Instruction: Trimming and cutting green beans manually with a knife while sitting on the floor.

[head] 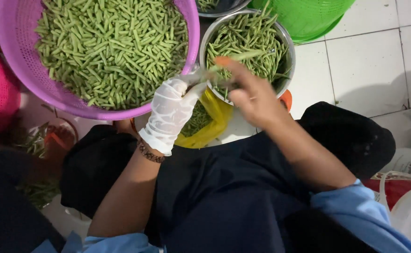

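Seen from above, over a seated lap in dark cloth: left hand point(171, 115) in a white mesh glove, fingers clenched around something small and blurred, perhaps a blade, though impossible to tell. Right hand point(252, 91), bare, fingers pinching a long green bean pod point(239, 56) just above the round steel bowl of whole beans point(286, 42). Beside it, touching the gloved hand's edge, a purple plastic colander heaped with cut green bean pieces point(13, 51). Below the hands, a yellow plastic bag of scraps point(217, 119) on the white tiled floor point(369, 65). Best done with the pod held steady near its tip, gloved hand close, trimmings dropped over the bag.
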